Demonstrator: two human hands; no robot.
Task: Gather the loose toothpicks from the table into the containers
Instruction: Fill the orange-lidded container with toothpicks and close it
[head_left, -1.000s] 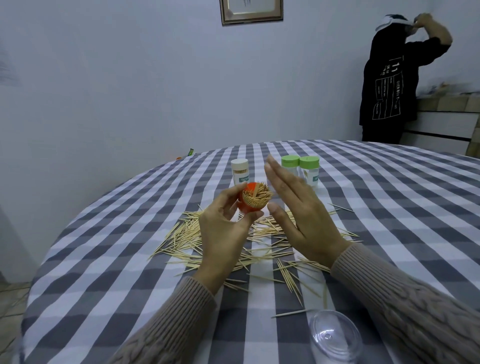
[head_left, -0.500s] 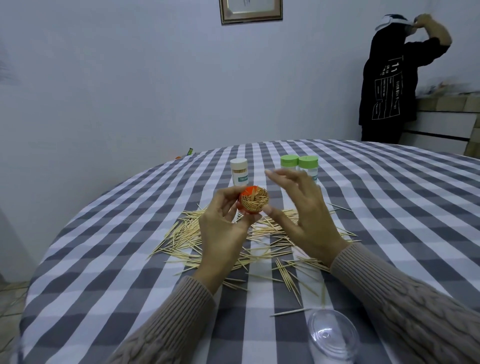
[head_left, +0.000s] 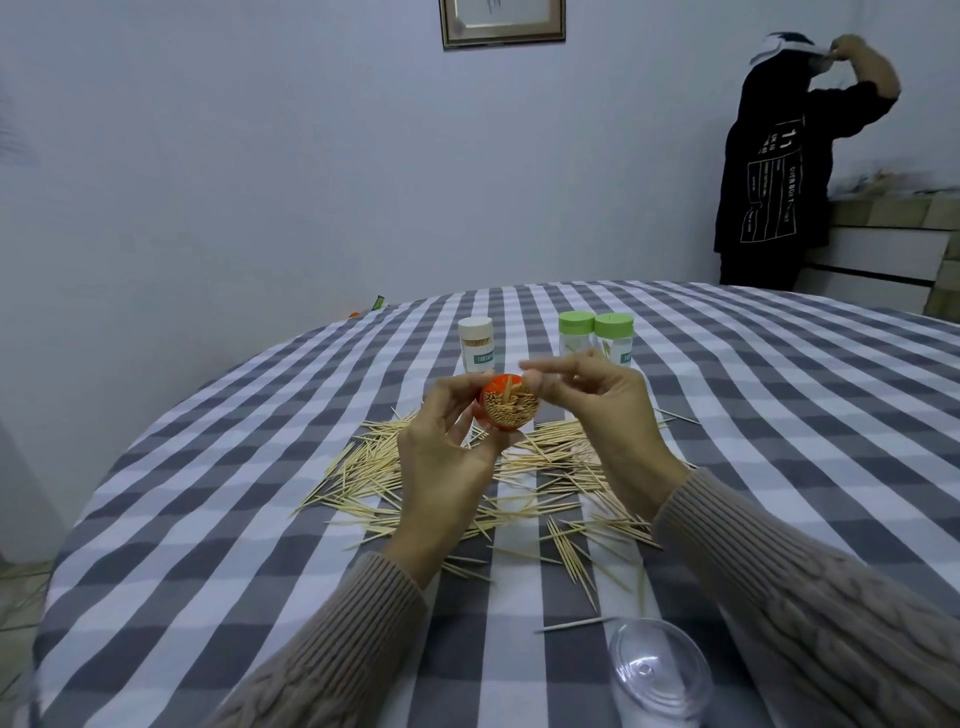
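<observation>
The left hand (head_left: 441, 467) holds a small orange pot (head_left: 506, 410) up above the desk (head_left: 208, 519), with the thumb and fingers curled round its sides. The open mouth of the pot is tipped toward the camera, and it is packed with toothpicks standing on end, so their long way runs in line with the pot. One toothpick (head_left: 508, 395) sticks up higher than the others, pointing to about 12 o'clock. The right hand (head_left: 597, 410) is just beside the pot, at about 3 o'clock from it, and its fingers (head_left: 540, 385) are bent and touch the rim there. It looks as if this hand holds nothing, though I cannot tell if a thin toothpick is pinched between the fingertips. The right hand is the free one and the nearer one to that tall toothpick, so I think it will push it down or tidy the bunch. The heap of loose toothpicks (head_left: 519, 483) lies flat on the desk right under both hands, toward 6 o'clock from the pot, pointing every which way. There are far too many to count. I count four pots: the orange one, one with a white lid (head_left: 475, 325) at 11 o'clock, and two with green lids (head_left: 595, 325) side by side at 1 o'clock. One clear lid (head_left: 660, 670) lies at 5 o'clock, near the desk edge. A lot of the job seems left to do.
</observation>
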